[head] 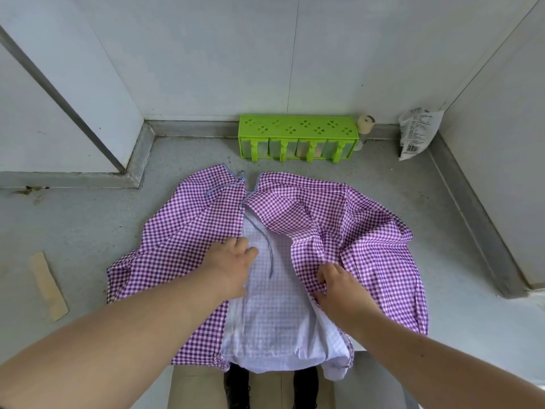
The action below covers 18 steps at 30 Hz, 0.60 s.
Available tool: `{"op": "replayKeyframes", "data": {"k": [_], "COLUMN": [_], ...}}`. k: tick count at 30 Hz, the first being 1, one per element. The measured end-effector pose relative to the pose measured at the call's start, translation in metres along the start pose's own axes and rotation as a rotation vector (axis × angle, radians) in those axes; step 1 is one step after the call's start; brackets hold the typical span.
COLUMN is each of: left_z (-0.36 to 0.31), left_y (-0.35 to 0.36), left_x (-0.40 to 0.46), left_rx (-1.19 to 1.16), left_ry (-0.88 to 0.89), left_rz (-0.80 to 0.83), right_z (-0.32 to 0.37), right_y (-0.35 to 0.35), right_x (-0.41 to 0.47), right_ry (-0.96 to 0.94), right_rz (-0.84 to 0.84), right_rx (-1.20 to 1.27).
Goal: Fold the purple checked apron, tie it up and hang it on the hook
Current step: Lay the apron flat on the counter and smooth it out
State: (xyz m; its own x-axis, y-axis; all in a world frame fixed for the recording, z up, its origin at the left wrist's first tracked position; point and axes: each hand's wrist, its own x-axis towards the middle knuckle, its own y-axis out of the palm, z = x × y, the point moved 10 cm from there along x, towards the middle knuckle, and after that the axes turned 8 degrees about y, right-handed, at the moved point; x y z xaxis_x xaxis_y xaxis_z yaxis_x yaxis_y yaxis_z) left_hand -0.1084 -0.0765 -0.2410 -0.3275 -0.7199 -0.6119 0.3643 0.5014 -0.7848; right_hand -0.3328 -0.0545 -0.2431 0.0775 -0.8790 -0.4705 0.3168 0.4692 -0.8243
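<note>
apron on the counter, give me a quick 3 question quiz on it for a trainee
1. True or false: the purple checked apron is already folded into a neat bundle.
2. Which hand pinches a bunched edge of the fabric? A) left hand B) right hand
3. Fill in: behind the apron, against the wall, stands a ____ spice rack.

Key:
1. False. It lies spread on the counter, its pale inner side showing in the middle.
2. B. The left hand rests on the cloth near the loose tie string.
3. Green.
</note>
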Motion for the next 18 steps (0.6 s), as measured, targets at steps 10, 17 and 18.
{"op": "replayKeyframes", "data": {"k": [10, 17, 18], "left_z": [-0.100, -0.142, -0.146], "left_y": [-0.052, -0.075, -0.073], "left_x": [0.001, -0.009, -0.009], "left_rx": [-0.046, -0.003, 0.008], "left_ry": [0.442, 0.600, 0.610], "left_rz": [-0.165, -0.230, -0.196], "right_z": [-0.029, -0.032, -0.034], "right_y": [-0.001, 0.000, 0.000], "right_x": [0.001, -0.014, -0.016], "right_ry": [-0.014, -0.066, -0.067], "right_rz": [0.119, 0.113, 0.102], "right_rx": [0.072, 0.057, 0.043]}}
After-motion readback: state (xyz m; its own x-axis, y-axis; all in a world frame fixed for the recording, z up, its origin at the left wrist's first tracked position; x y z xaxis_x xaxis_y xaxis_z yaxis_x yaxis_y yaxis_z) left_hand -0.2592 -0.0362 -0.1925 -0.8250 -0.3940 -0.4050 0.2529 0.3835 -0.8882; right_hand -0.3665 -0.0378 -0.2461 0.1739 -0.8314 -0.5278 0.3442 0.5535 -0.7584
